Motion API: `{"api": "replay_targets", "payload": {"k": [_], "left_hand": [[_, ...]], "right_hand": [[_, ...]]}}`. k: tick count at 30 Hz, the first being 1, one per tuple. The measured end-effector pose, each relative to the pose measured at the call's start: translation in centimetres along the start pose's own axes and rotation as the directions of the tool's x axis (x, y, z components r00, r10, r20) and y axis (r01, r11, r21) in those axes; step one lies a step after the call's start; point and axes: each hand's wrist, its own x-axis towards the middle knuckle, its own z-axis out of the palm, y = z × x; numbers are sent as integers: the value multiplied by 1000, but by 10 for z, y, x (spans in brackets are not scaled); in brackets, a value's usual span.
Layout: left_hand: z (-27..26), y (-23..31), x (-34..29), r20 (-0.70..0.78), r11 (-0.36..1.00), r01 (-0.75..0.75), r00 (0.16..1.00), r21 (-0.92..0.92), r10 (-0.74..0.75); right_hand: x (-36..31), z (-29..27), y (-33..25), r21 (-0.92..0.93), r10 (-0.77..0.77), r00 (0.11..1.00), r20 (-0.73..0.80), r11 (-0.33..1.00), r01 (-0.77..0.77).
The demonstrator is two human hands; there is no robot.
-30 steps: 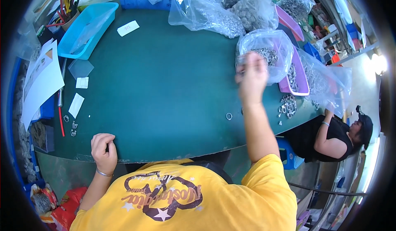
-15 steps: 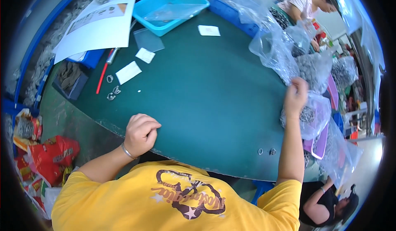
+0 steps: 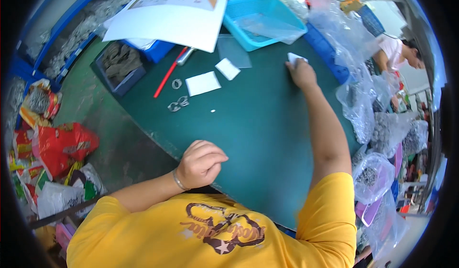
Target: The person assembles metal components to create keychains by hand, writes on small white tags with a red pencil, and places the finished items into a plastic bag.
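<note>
My right hand [image 3: 302, 73] is stretched far across the green table [image 3: 248, 124], its fingers closed on a small white paper slip [image 3: 293, 56]; part of the slip is hidden beneath them. Close to my body, my left hand [image 3: 202, 164] is loosely curled and holds nothing visible, a bracelet at its wrist. Beyond the left hand lie several metal rings [image 3: 177, 84]. Two more white slips, a larger one [image 3: 203, 83] and a smaller one [image 3: 227, 69], rest flat beside a clear flat bag [image 3: 234, 50]. A red pen [image 3: 169, 73] lies left of them.
At the back stand a turquoise basket [image 3: 260, 43] and a blue bin [image 3: 330, 57]. Printed sheets [image 3: 167, 17] overhang a grey box of cloth [image 3: 119, 67]. Bags of metal parts [image 3: 368, 175] line the right edge. Red bags [image 3: 67, 143] sit at left; a co-worker [image 3: 394, 53] is at far right.
My right hand has moved from the plastic bags at the right to the white slip at the back. My left hand stays curled. The view has turned to the right.
</note>
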Motion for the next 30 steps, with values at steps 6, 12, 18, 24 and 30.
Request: {"api": "replay_targets", "payload": {"k": [6,12,18,24,30], "left_hand": [[1,-1,-1,6,999,-13,1000,-36,13],[0,-2,-3,14,1000,-27,1000,-8,27],[-14,-8,16,-82,974,156,986,165,-144],[-62,-69,55,-60,673,333,917,660,-395],[-64,-86,56,-43,720,227,963,656,-264]], "right_hand": [[-48,-2,25,-253,-395,904,-167,903,348],[-33,-3,7,-218,-314,918,-241,940,264],[-12,-3,12,-316,-271,957,-106,922,226],[-98,-31,23,-72,-674,612,-414,694,716],[-220,-70,32,69,-708,655,-264,663,745]]}}
